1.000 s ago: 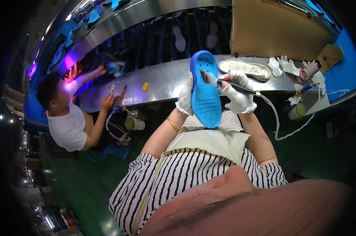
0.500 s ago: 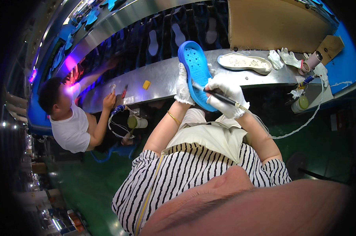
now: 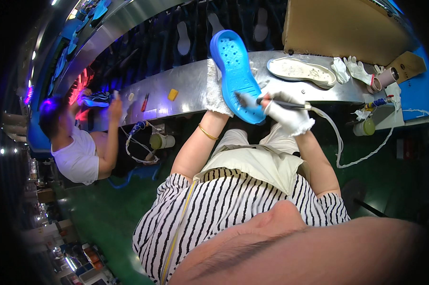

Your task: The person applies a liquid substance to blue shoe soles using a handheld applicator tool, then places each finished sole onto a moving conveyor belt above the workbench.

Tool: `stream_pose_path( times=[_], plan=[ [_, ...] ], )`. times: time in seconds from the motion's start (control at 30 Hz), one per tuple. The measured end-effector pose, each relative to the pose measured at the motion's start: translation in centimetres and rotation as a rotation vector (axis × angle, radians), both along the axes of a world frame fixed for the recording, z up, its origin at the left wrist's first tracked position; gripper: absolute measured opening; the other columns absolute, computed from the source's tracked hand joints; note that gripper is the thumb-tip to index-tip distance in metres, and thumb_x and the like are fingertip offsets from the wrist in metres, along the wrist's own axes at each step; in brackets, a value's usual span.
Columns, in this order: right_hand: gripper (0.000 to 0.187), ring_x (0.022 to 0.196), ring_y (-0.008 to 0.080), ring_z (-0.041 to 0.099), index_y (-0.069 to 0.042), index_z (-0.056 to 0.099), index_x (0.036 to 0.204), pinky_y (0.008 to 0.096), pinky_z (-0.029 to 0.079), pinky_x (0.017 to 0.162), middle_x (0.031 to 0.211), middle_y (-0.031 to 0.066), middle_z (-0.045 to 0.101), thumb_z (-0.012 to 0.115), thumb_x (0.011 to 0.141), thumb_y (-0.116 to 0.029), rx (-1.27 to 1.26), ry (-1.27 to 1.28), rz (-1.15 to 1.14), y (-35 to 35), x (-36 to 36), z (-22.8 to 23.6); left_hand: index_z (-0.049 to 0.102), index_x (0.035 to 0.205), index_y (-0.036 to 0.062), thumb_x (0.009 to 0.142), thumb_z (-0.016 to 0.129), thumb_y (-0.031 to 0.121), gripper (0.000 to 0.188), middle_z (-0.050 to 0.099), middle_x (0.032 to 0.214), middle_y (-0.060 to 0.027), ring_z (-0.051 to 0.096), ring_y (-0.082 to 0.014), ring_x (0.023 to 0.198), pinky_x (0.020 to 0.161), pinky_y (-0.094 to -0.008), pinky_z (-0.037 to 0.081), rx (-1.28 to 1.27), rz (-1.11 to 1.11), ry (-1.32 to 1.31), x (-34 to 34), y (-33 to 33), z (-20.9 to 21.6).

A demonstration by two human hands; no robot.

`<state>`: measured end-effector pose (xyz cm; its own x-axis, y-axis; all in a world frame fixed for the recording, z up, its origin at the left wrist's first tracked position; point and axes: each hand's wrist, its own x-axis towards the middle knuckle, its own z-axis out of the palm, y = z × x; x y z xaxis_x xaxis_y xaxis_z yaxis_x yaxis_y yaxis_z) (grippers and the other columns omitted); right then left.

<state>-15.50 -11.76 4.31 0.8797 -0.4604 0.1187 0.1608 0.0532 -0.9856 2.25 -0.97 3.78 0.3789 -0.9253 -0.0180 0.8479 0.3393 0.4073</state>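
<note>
A blue shoe sole [image 3: 234, 71], dotted with small holes in its upper part, is held up over the metal bench edge with its inner side toward me. My left hand [image 3: 216, 95], in a white glove, is closed on its left edge, the fingers partly hidden behind it. My right hand [image 3: 290, 114], also gloved with bare fingertips showing, grips a dark-handled brush [image 3: 295, 105] fed by a white tube [image 3: 336, 129]. Its blurred bristles lie over the lower end of the sole. On the bench to the right rests a white sole [image 3: 302, 72].
White gloves [image 3: 359, 71] and a pinkish cup [image 3: 387, 77] stand at the bench's right, below a cardboard sheet [image 3: 342, 28]. Soles ride on a dark conveyor [image 3: 162, 47] behind. A co-worker [image 3: 77, 147] sits left, near a yellow block [image 3: 173, 94] and red-handled tool [image 3: 144, 102].
The blue sole has shifted up and slightly left in view. My right hand with the brush has moved right. The co-worker's far arm has drawn back, and a blue shoe part is now before them.
</note>
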Motion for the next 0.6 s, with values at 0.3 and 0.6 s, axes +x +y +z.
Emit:
stream_pose_path(
  times=[0.3,0.6],
  plan=[
    [0.014,0.082,0.011,0.061,-0.002,0.06,0.098,0.0262,0.051,0.074,0.098,0.0075,0.062,0.066,0.085,0.003,-0.139,-0.275,-0.083,-1.3,2.0,-1.0,0.034,0.145,0.0044,0.087,0.038,0.077,0.093,0.05,0.136,-0.02,0.054,-0.0345,0.119,0.102,-0.0481,0.045,-0.017,-0.084,0.107,-0.7,-2.5,-2.6],
    [0.014,0.082,0.012,0.065,0.0,0.064,0.098,0.0273,0.053,0.078,0.092,0.0075,0.068,0.068,0.085,-0.001,0.144,-0.002,-0.117,-1.5,1.5,-0.8,0.034,0.148,0.0063,0.087,0.041,0.074,0.091,0.044,0.145,-0.0195,0.048,-0.0358,0.128,0.112,-0.0511,0.034,-0.01,0.17,-0.112,-0.3,-3.9,-0.8]
  ],
)
